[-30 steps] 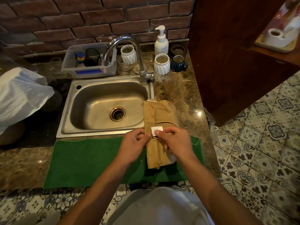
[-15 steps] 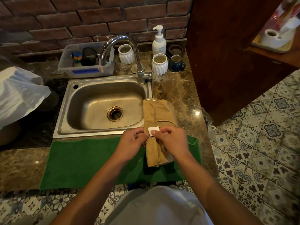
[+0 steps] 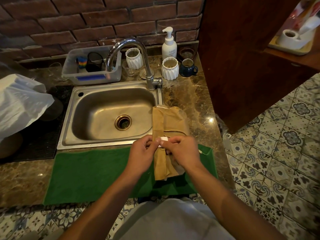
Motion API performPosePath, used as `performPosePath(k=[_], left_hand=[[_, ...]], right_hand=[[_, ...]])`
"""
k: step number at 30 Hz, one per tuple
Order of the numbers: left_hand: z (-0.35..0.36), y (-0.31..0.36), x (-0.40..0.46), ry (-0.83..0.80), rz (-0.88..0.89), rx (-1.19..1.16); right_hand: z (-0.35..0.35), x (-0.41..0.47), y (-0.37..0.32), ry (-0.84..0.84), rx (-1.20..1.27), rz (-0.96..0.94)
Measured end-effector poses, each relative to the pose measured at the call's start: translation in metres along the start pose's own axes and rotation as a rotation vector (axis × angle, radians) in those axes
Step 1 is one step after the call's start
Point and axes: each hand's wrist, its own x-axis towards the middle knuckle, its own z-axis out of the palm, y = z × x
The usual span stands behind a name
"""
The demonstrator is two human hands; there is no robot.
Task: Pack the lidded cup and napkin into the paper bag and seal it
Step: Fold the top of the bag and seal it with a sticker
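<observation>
A brown paper bag (image 3: 170,122) lies flat, folded, partly on the counter right of the sink and partly on a green mat (image 3: 97,172). A small white sticker (image 3: 164,139) is pinched between the fingertips of both hands just above the bag's middle. My left hand (image 3: 143,153) holds its left edge, my right hand (image 3: 181,151) its right edge, and the right hand also rests on the bag. A bit of white paper shows at the bag's near end. The cup is hidden, presumably inside the bag.
A steel sink (image 3: 110,115) with a tall tap (image 3: 131,58) lies left of the bag. White ribbed cups (image 3: 170,68), a blue mug (image 3: 187,65), a soap pump (image 3: 169,44) and a plastic tub (image 3: 91,68) stand behind. A white plastic bag (image 3: 19,104) sits far left; a wooden cabinet (image 3: 242,58) stands right.
The hands have stayed over the bag, with the fingertips closing over more of the white sticker. The bag has not moved on the counter; the head camera has shifted slightly.
</observation>
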Motion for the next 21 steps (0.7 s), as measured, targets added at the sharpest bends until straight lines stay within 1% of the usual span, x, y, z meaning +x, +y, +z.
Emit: performPosePath(k=[4,9,11,13,15,18,21], left_hand=[[-0.001,-0.003,0.0,-0.007,0.01,0.052],[0.0,0.0,0.002,-0.032,0.032,0.086],[-0.001,0.0,0.002,-0.036,0.029,0.094],[-0.003,0.0,0.004,-0.051,0.043,0.131],[-0.006,-0.002,0.005,-0.058,0.064,0.169],[-0.01,-0.004,0.006,-0.052,0.077,0.206],[-0.014,-0.001,0.008,-0.047,0.174,0.353]], right_hand=[[-0.006,0.004,-0.004,-0.04,-0.24,-0.033],[-0.013,0.009,-0.014,-0.03,-0.469,-0.043],[-0.014,0.011,-0.014,-0.053,-0.518,-0.013],[-0.016,0.013,-0.013,-0.101,-0.521,0.024],[-0.021,0.014,-0.013,-0.107,-0.519,0.04],[-0.034,0.015,-0.015,-0.059,-0.624,0.012],[-0.041,0.011,-0.022,-0.105,-0.768,-0.061]])
